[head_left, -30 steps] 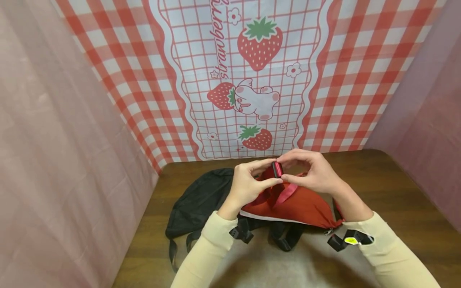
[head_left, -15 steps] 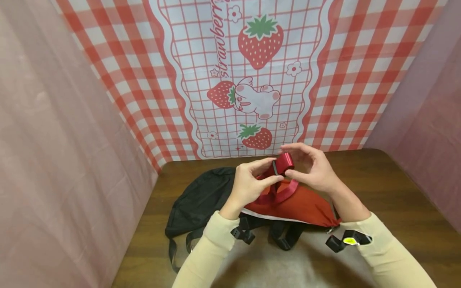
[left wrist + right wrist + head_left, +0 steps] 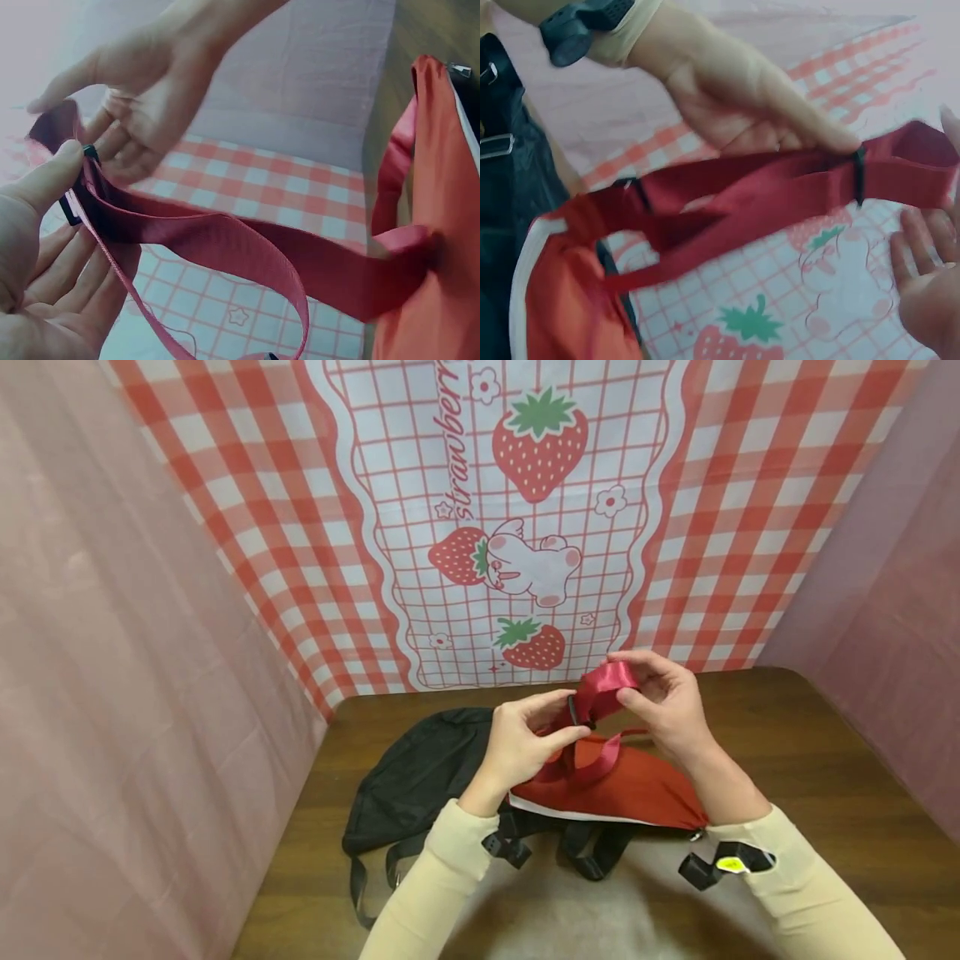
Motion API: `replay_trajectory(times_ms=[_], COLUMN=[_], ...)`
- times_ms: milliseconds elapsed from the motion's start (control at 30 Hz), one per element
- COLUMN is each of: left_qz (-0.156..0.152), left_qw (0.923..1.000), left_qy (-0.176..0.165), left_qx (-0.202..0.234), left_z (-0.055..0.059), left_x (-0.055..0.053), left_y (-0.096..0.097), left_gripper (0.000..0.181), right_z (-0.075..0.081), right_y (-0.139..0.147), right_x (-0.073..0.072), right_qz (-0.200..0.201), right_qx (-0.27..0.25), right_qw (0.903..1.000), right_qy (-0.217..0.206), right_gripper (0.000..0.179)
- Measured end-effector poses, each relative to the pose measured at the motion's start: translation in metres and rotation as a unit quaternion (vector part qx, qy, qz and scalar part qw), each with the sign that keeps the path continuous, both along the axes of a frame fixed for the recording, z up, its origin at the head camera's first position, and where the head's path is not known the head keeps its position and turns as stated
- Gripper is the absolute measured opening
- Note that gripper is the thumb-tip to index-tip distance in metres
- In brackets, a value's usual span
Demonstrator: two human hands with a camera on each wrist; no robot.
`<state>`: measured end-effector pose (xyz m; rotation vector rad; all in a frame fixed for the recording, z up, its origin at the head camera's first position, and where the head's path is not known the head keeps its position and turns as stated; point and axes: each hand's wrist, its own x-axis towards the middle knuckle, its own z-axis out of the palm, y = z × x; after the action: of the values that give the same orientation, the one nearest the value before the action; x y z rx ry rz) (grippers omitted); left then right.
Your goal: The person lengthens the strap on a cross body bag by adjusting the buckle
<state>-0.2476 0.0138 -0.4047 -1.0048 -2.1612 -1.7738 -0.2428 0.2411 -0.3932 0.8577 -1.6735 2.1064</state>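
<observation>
A red webbing strap (image 3: 611, 678) rises from a red bag (image 3: 630, 789) lying on the table. Between its thumb and fingers, my left hand (image 3: 513, 743) pinches a black slider buckle (image 3: 573, 710) threaded on that strap. Past the buckle the strap doubles into a loop, and my right hand (image 3: 675, 714) holds the loop's far end by thumb and fingertips. In the right wrist view, another black slider (image 3: 635, 193) sits on the webbing closer to the bag. A loose length of strap (image 3: 247, 247) curves below the left hand in the left wrist view.
A black bag (image 3: 420, 777) lies left of and under the red one, its dark straps (image 3: 596, 852) trailing toward me. The wooden table (image 3: 810, 760) ends at a checked strawberry cloth (image 3: 525, 568) behind, with pink curtains (image 3: 150, 652) at both sides.
My right hand has moved up and right, away from the left, and the strap loop past the buckle has grown longer. The left hand stays nearly in place.
</observation>
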Motion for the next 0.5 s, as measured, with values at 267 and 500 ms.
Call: replay_trajectory(times_ms=[267,500], left_qz=[0.008,0.015], left_qw=[0.9997,0.9995], left_qy=[-0.009,-0.014], left_qx=[0.023,0.025], left_z=[0.008,0.011], left_x=[-0.003,-0.003], left_y=[-0.005,-0.005], left_gripper=[0.045,0.044], right_z=[-0.033,-0.046], right_y=[-0.008,-0.01], right_x=[-0.008,-0.004], right_qz=[0.017,-0.022], right_qx=[0.212,0.234], right_qw=[0.9768,0.9715], right_qy=[-0.027,-0.034], right_gripper=[0.043,0.034])
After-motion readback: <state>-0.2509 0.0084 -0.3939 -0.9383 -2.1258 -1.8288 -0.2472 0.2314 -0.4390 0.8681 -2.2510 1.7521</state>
